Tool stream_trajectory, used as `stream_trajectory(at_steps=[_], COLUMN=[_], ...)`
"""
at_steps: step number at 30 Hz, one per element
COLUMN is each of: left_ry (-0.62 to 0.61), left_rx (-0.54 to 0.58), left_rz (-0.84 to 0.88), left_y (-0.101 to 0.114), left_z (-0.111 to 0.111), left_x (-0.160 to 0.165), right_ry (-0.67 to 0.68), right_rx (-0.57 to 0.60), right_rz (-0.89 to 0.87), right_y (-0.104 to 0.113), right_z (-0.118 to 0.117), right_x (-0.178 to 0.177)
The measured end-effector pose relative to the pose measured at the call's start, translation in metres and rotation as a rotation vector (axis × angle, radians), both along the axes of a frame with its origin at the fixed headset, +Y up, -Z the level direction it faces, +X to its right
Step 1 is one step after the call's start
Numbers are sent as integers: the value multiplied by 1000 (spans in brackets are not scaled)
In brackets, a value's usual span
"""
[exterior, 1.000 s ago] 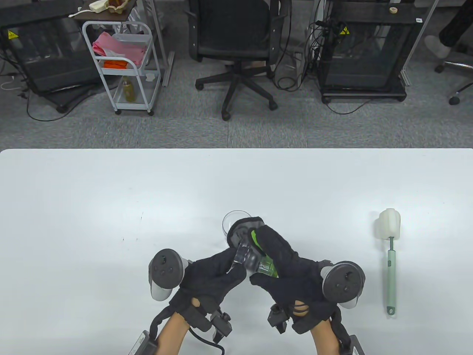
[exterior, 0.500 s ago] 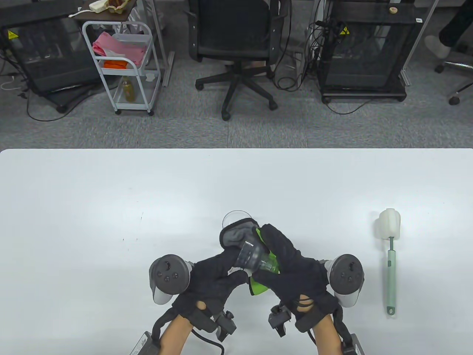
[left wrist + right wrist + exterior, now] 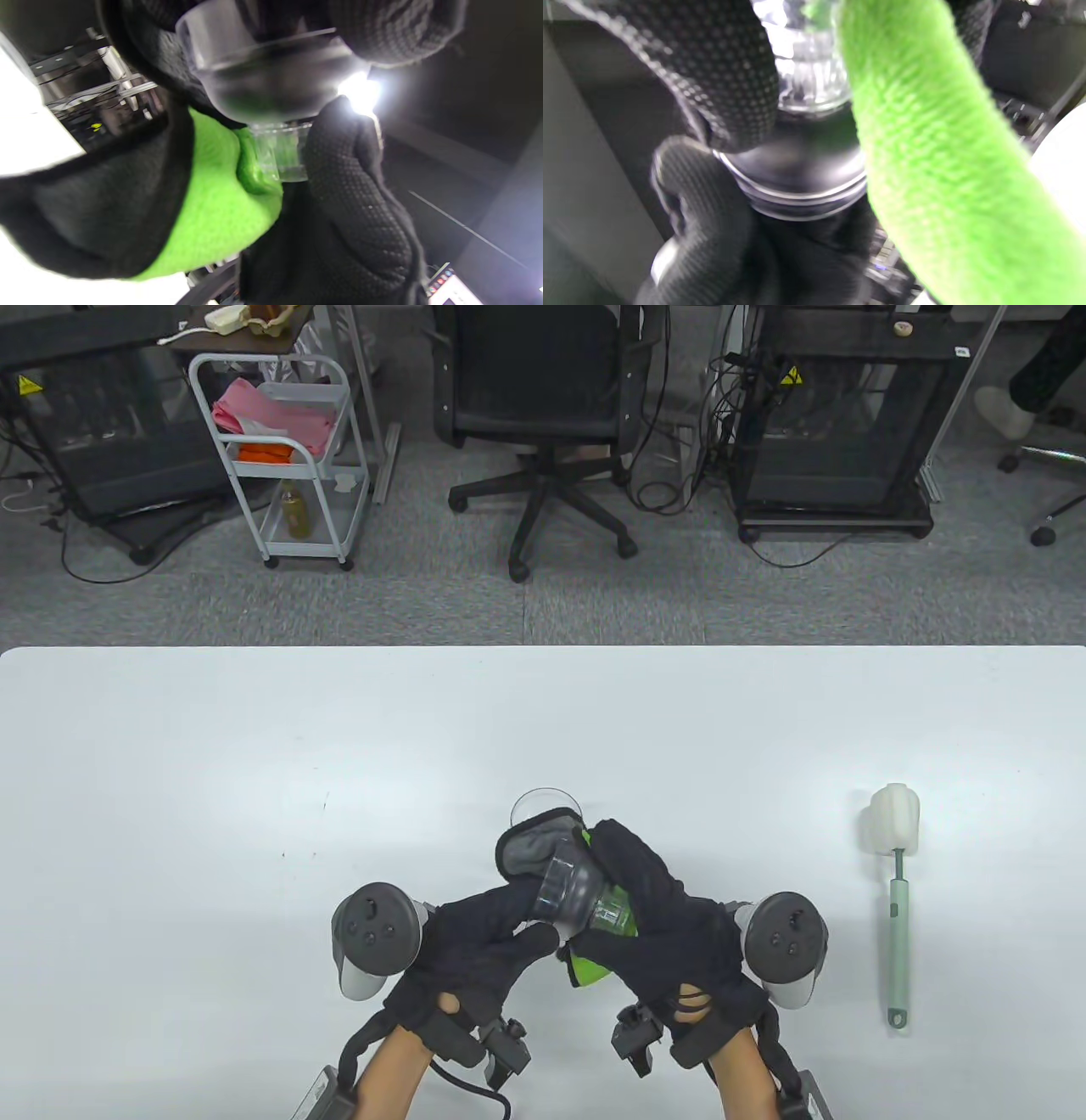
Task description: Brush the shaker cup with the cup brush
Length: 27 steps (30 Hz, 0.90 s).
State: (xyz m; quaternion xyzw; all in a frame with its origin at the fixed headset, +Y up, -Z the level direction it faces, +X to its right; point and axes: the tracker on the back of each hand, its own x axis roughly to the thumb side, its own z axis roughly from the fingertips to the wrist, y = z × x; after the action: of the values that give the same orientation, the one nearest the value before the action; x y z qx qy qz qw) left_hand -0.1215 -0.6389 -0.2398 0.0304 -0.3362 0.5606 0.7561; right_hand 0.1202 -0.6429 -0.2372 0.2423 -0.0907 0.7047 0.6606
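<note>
Both hands hold a clear funnel-shaped shaker part [image 3: 577,895] above the table's near edge. My left hand [image 3: 534,929] grips its wide end. My right hand [image 3: 594,899] holds its narrow neck through a cloth [image 3: 530,848] that is grey on one side and green on the other. The part also shows in the left wrist view [image 3: 271,80] and the right wrist view [image 3: 806,169], with the green cloth [image 3: 925,148] beside it. A clear cup [image 3: 539,802] stands on the table just behind the hands. The cup brush [image 3: 895,899], with a white sponge head and green handle, lies untouched at the right.
The white table [image 3: 254,772] ends at a far edge. Beyond it on the floor are an office chair [image 3: 543,432], a white trolley [image 3: 280,449] and black equipment racks.
Both hands have shifted slightly left and turned the clear part between them. A green end of the cloth now hangs below my right thumb. The brush and the cup have not moved.
</note>
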Motion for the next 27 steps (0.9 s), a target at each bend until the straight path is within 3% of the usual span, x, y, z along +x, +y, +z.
stream_trajectory(at_steps=[3,9,12,15,17,20,23,27], left_ry=[-21,-67,-60,-8,11,-3,-39,-28], left_rx=[14,-307,-283,-119,-45,-20,-41,-224], left_rz=[-25,73,51,-66,-94,-36,-14,17], left_y=[3,-9,-8,-7,-7,-7,-6,-9], left_z=[1,-7,-7,-6,-5,-5,-4,-7], left_x=[-3,-8,-9,-6,-4,-1,-2,-4], right_ry=[-43,-154,-167,-120,-91,-20,-58,-133], right_rx=[114,483,459,209,88,-24,124,402], right_rz=[152,575,562,279,212,127,207,493], right_y=[12,35,32,22,14,8,18,34], right_z=[6,29,27,16,10,6,11,27], right_x=[0,-22,-22,-9,-2,1,-2,-16])
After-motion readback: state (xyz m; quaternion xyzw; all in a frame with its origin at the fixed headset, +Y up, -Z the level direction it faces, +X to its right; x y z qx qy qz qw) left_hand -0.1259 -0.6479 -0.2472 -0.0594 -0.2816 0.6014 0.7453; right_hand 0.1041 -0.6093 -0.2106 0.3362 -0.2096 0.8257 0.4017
